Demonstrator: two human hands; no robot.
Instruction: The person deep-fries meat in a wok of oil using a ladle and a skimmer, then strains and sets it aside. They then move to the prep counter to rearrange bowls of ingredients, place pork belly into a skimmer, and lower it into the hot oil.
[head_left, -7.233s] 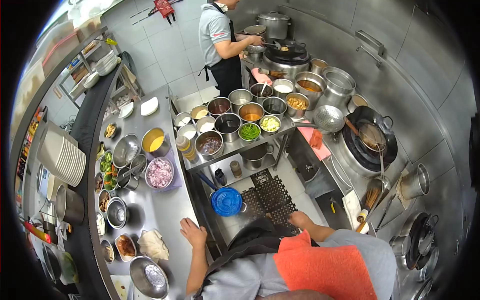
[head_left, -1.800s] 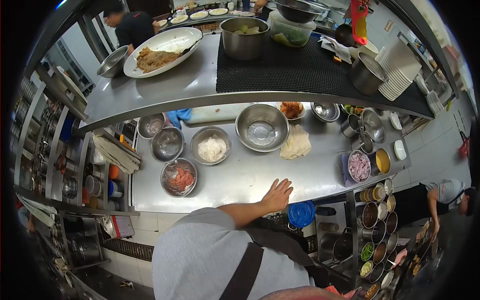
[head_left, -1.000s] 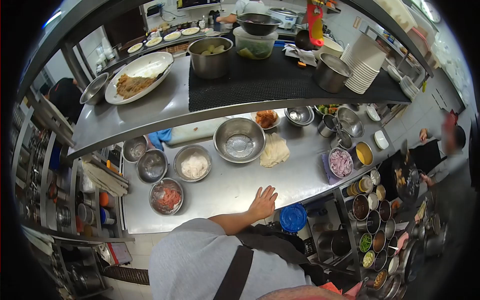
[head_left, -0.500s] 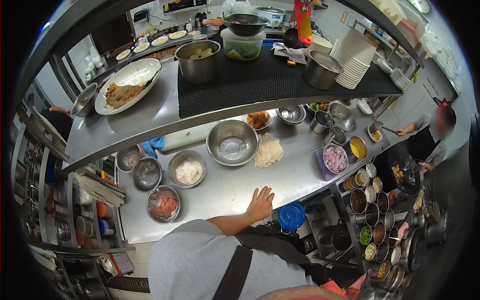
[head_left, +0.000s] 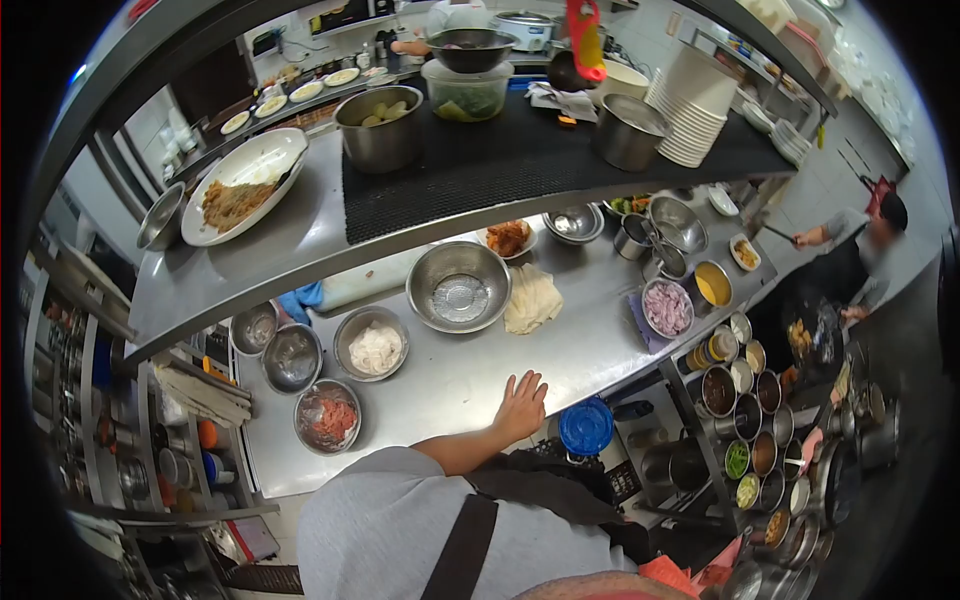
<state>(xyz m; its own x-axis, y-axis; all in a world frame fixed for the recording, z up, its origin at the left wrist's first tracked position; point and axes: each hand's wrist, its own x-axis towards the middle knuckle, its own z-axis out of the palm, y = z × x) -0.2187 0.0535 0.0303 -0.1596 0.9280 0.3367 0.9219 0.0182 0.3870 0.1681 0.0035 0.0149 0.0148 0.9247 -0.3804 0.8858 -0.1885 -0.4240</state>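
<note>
My left hand lies flat on the near edge of the steel worktop, fingers apart, holding nothing. My right hand is out of view. Beyond my left hand are a large steel bowl, which looks empty, and a pale folded cloth-like sheet. Left of these stand a bowl of whitish food and a bowl of raw reddish minced meat. A bowl of chopped pinkish-purple pieces stands to the right, beside a pot of yellow liquid.
An overhead shelf crosses above the worktop, bearing a pot, an oval dish and stacked white containers. At right, a co-worker holds a pan near several ingredient pots. A blue lid is below the worktop.
My view has shifted slightly. My left hand stays in place. At right, the co-worker's ladle has moved away from the small dish, and the pan is now blurred.
</note>
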